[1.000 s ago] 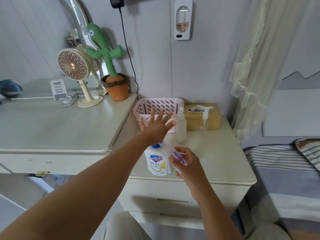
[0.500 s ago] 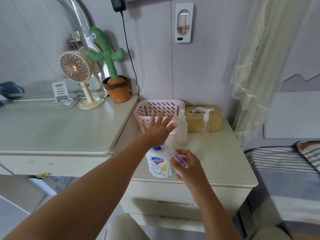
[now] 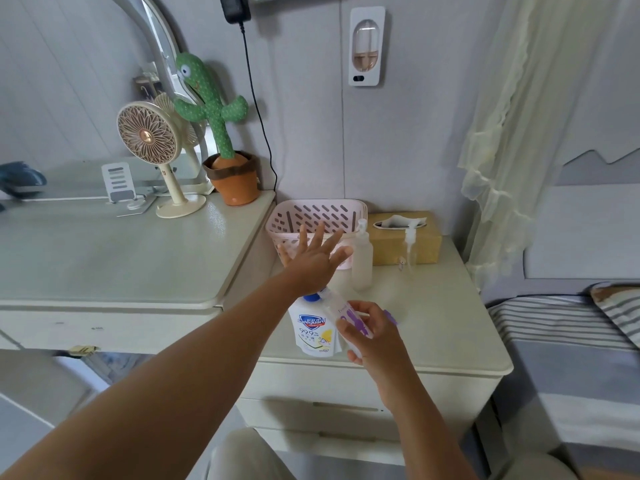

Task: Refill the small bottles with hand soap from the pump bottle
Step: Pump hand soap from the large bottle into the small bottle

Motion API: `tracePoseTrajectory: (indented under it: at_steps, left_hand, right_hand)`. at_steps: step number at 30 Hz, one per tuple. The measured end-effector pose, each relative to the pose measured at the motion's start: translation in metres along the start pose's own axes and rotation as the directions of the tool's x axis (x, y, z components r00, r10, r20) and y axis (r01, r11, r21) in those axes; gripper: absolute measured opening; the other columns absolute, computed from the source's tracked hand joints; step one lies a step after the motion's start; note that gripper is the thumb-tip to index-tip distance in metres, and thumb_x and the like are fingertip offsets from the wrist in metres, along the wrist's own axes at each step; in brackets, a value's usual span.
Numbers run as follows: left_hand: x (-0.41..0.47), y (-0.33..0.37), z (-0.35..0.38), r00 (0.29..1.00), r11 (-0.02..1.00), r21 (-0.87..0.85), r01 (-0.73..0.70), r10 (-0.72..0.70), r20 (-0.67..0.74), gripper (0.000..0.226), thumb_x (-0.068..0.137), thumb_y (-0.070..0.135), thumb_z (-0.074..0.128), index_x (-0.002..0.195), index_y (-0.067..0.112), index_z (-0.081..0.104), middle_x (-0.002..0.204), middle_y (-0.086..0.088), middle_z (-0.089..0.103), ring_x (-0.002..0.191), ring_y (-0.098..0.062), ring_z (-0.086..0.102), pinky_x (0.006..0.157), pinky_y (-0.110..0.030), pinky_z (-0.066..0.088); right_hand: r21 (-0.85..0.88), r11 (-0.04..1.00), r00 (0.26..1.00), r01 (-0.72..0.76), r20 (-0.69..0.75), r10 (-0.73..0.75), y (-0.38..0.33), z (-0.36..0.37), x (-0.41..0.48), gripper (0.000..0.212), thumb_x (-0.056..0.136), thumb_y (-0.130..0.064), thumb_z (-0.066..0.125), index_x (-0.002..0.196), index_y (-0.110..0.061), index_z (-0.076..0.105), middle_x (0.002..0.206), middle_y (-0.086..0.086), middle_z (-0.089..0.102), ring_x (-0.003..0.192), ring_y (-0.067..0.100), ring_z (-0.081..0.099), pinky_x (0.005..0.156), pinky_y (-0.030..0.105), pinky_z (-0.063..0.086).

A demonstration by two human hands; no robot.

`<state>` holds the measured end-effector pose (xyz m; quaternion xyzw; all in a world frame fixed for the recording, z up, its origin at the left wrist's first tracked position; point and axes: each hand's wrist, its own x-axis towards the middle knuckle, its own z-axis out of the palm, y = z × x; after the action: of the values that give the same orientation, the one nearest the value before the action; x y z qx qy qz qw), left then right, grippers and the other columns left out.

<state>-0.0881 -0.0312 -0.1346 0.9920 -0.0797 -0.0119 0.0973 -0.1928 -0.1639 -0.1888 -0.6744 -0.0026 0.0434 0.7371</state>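
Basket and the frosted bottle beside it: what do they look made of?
Basket: looks like moulded pink plastic, matte, with slotted walls. Bottle: probably frosted translucent plastic, milky and only dimly see-through; it could be glass.

My left wrist covers the top of the soap bottle (image 3: 311,330), so only its blue collar shows, and I cannot tell whether my left hand (image 3: 317,259), fingers spread, touches it. That hand also hides part of the front wall of the pink basket (image 3: 322,214), whose inside is out of sight. My right hand (image 3: 375,336) wraps the small bottle (image 3: 341,308), hiding its base, and its purple print is too small to read; the clear bottle (image 3: 410,251) before the tissue box (image 3: 391,244) is faint, and the top edge cuts off the black charger (image 3: 237,6).
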Motion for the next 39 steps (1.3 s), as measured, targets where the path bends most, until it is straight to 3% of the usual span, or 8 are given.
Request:
tracePoseTrajectory:
  at_steps: [7, 11, 16, 23, 28, 33, 39]
  left_hand:
    - [0.007, -0.001, -0.007, 1.000, 1.000, 0.000, 0.003, -0.003, 0.000, 0.061, 0.092, 0.063, 0.009, 0.147, 0.042, -0.005, 0.155, 0.006, -0.023, 0.139, -0.024, -0.029, 0.106, -0.064, -0.018]
    - [0.003, 0.000, -0.006, 1.000, 1.000, -0.020, -0.006, 0.006, -0.007, 0.059, 0.095, 0.058, 0.011, 0.149, 0.038, -0.004, 0.156, 0.005, -0.021, 0.139, -0.022, -0.029, 0.104, -0.057, -0.021]
    - [0.008, -0.006, 0.006, 0.999, 1.000, -0.004, 0.030, -0.030, 0.014, 0.061, 0.092, 0.064, 0.010, 0.147, 0.042, -0.003, 0.156, 0.006, -0.020, 0.140, -0.025, -0.027, 0.105, -0.064, -0.017]
    - [0.007, -0.002, -0.006, 1.000, 1.000, 0.000, 0.002, -0.002, 0.000, 0.064, 0.090, 0.066, 0.010, 0.147, 0.043, -0.006, 0.155, 0.007, -0.023, 0.139, -0.024, -0.029, 0.105, -0.065, -0.017]
    - [0.005, -0.005, -0.001, 0.999, 0.997, -0.071, 0.017, -0.019, -0.026, 0.060, 0.093, 0.063, 0.011, 0.147, 0.043, -0.001, 0.156, 0.009, -0.018, 0.141, -0.023, -0.026, 0.104, -0.063, -0.018]
    - [0.005, -0.006, 0.003, 1.000, 1.000, -0.019, 0.026, -0.026, -0.012, 0.059, 0.093, 0.062, 0.009, 0.147, 0.043, -0.001, 0.156, 0.008, -0.018, 0.141, -0.024, -0.025, 0.104, -0.063, -0.017]
    - [0.006, -0.002, -0.010, 1.000, 0.999, -0.032, -0.008, 0.008, -0.006, 0.061, 0.092, 0.062, 0.012, 0.147, 0.042, -0.004, 0.155, 0.007, -0.022, 0.139, -0.025, -0.029, 0.104, -0.064, -0.018]
  right_hand:
    - [-0.035, 0.999, 1.000, 0.030, 0.009, -0.030, -0.006, -0.003, 0.002, 0.025, 0.086, -0.023, 0.067, 0.107, -0.024, 0.055, 0.095, -0.010, 0.063, 0.082, 0.009, 0.064, 0.059, 0.017, 0.054]
    - [-0.043, 0.999, 1.000, 0.024, 0.008, -0.023, -0.005, -0.001, 0.003, 0.025, 0.086, -0.022, 0.068, 0.108, -0.024, 0.055, 0.094, -0.010, 0.063, 0.081, 0.008, 0.064, 0.060, 0.019, 0.055]
    - [-0.014, 1.000, 1.000, -0.001, 0.000, 0.001, -0.001, 0.000, 0.001, 0.025, 0.085, -0.020, 0.068, 0.107, -0.021, 0.058, 0.092, -0.007, 0.065, 0.074, 0.004, 0.064, 0.057, 0.020, 0.052]
    - [-0.054, 0.998, 0.999, 0.045, 0.014, -0.045, -0.009, -0.002, 0.000, 0.027, 0.086, -0.023, 0.067, 0.110, -0.023, 0.054, 0.093, -0.012, 0.061, 0.082, 0.007, 0.063, 0.059, 0.016, 0.054]
    - [-0.005, 1.000, 1.000, 0.006, 0.011, -0.006, -0.005, 0.000, 0.000, 0.023, 0.085, -0.021, 0.068, 0.105, -0.025, 0.058, 0.094, -0.008, 0.064, 0.077, 0.004, 0.064, 0.059, 0.019, 0.053]
    - [-0.015, 1.000, 1.000, 0.000, 0.003, 0.000, -0.004, 0.002, -0.002, 0.020, 0.086, -0.021, 0.067, 0.102, -0.028, 0.057, 0.093, -0.011, 0.063, 0.078, 0.005, 0.064, 0.057, 0.018, 0.053]
    - [-0.042, 0.999, 0.999, 0.031, 0.014, -0.031, -0.009, 0.000, -0.001, 0.027, 0.086, -0.024, 0.068, 0.110, -0.022, 0.055, 0.095, -0.009, 0.063, 0.082, 0.008, 0.063, 0.056, 0.015, 0.050]
